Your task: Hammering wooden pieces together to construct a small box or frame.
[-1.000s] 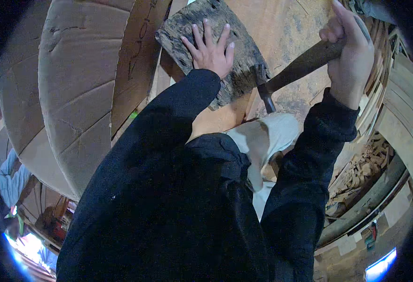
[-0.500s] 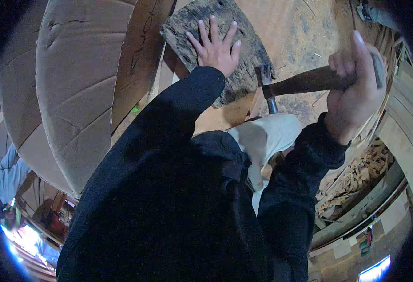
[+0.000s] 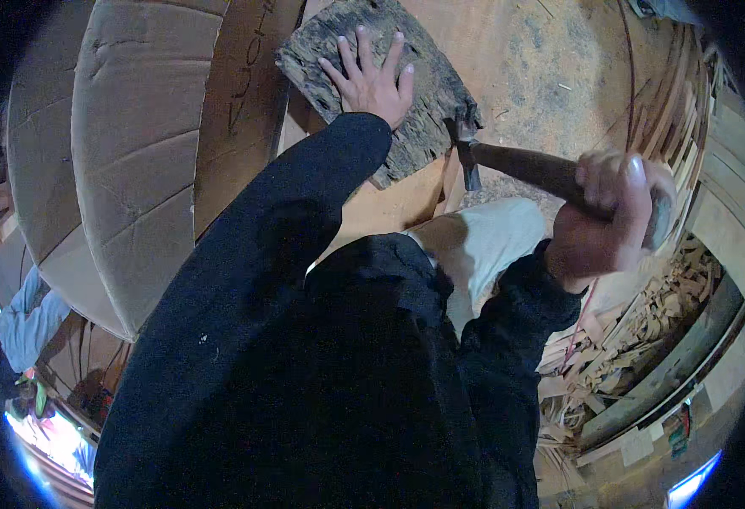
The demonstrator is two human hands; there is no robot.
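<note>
My left hand (image 3: 374,92) lies flat with fingers spread on a dark, rough, weathered slab of wood (image 3: 428,81). My right hand (image 3: 612,212) is wrapped round the handle of a hammer (image 3: 529,167), thumb stretched along it. The hammer's metal head is at the right edge of the slab, one end against or just over the wood. Whether it touches cannot be made out. The slab rests at a tilt over a light wooden surface (image 3: 551,76) strewn with sawdust.
Large brown cardboard sheets (image 3: 139,153) stand at the left. Stacked thin wood strips (image 3: 674,110) line the right, and a heap of wood scraps (image 3: 644,339) lies below them. A person's blue-clothed limb (image 3: 29,327) shows at the far left. My pale trouser leg (image 3: 500,229) is below the slab.
My right hand and the hammer have come down and to the left, the handle now sloping down toward my hand. My left hand stays flat on the slab.
</note>
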